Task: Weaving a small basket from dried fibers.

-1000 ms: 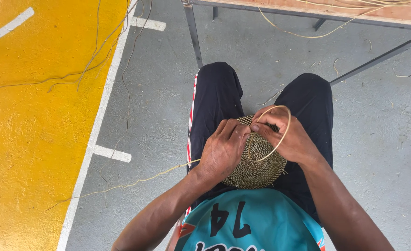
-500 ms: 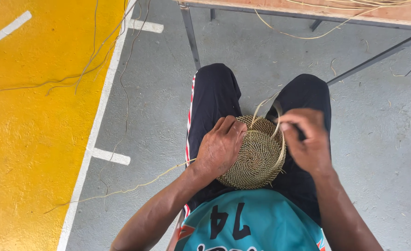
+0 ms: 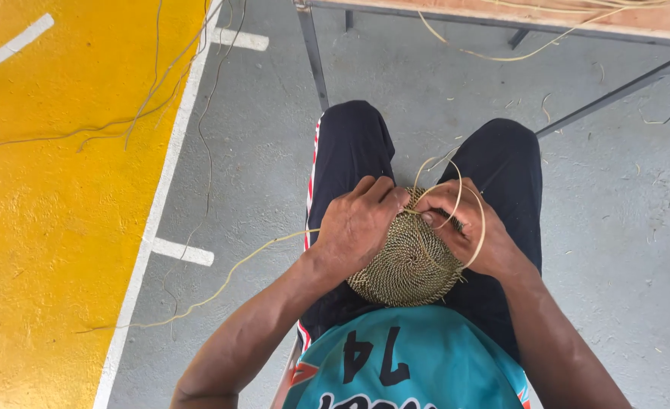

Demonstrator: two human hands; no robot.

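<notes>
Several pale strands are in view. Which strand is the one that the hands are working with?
The looped strand curling over the right hand above the woven disc. The other strands lie loose on the floor or table, away from both hands.

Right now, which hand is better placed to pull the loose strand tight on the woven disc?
Right, probably. The right hand already pinches the strand, which loops over its fingers at the disc's far rim. The left hand is spread over the disc's left side, steadying it on the lap.

Woven disc (image 3: 407,261) on lap between left hand (image 3: 358,223) and right hand (image 3: 468,227), table (image 3: 502,19) ahead
</notes>
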